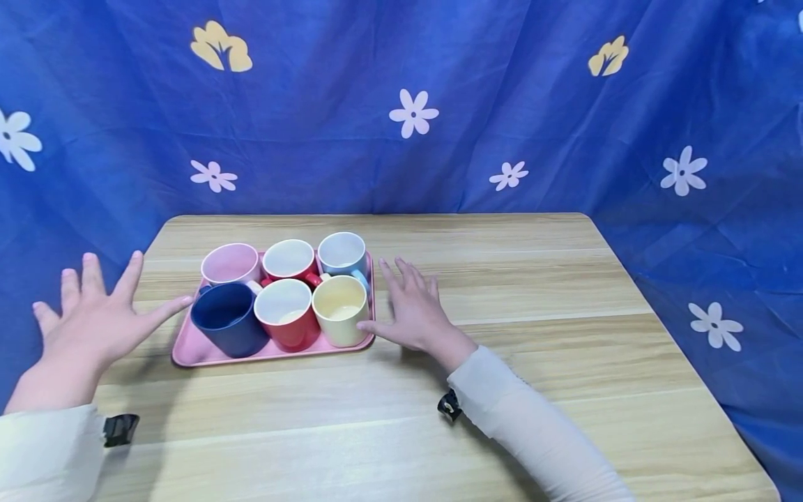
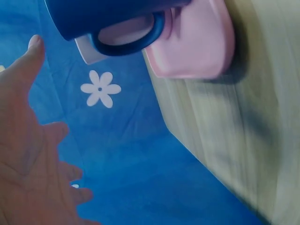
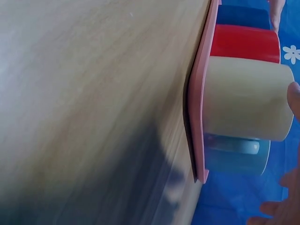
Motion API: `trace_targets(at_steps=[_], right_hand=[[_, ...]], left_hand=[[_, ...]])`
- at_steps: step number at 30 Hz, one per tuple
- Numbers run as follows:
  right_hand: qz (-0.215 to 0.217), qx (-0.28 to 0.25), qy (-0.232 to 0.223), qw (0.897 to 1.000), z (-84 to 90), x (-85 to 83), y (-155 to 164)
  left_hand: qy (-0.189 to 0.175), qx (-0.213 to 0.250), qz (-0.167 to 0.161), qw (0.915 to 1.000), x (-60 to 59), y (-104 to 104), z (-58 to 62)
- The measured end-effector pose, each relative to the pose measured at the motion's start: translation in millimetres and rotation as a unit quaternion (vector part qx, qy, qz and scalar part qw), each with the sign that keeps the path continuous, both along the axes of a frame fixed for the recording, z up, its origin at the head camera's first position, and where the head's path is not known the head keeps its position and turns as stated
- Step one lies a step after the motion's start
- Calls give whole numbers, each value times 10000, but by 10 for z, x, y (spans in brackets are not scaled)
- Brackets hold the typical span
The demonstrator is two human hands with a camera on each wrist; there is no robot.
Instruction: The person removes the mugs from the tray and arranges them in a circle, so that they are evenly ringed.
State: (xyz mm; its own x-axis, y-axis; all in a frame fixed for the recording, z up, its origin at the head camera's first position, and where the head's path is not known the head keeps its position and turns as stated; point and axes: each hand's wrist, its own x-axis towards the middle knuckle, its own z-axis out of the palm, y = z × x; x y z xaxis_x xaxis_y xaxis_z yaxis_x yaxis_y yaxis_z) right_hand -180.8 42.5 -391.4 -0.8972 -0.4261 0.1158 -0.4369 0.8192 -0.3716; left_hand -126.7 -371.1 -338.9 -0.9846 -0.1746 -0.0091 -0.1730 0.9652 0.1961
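Near side of the wooden table (image 1: 439,432) is bare, w/ wide room on the right. Left hand (image 1: 94,317) hovers released, fingers spread, off the table's left edge; right hand (image 1: 410,310) also released, just right of the pink tray (image 1: 188,352). Tray sits left-centre w/ six mugs, two rows: navy (image 1: 228,317), red, cream near.

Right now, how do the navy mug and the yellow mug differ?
The navy mug sits at the tray's front left, nearest the left hand; the yellow mug sits front right, nearest the right hand. Navy is dark inside; yellow is pale inside. Both stand upright on the tray, ungripped.
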Motion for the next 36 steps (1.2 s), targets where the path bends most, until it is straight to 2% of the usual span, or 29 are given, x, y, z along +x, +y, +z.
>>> trace_targets(at_steps=[9, 22, 30, 36], right_hand=[[223, 92, -21, 9997, 31, 24, -58], [325, 278, -202, 9989, 109, 40, -159], [467, 17, -181, 9987, 135, 37, -200], [479, -106, -277, 9984, 145, 34, -231]], left_hand=[[-261, 104, -15, 9996, 52, -133, -60], [-473, 327, -585, 9966, 26, -241, -288], [-191, 539, -926, 9941, -15, -308, -442], [53, 652, -883, 9939, -21, -328, -531]])
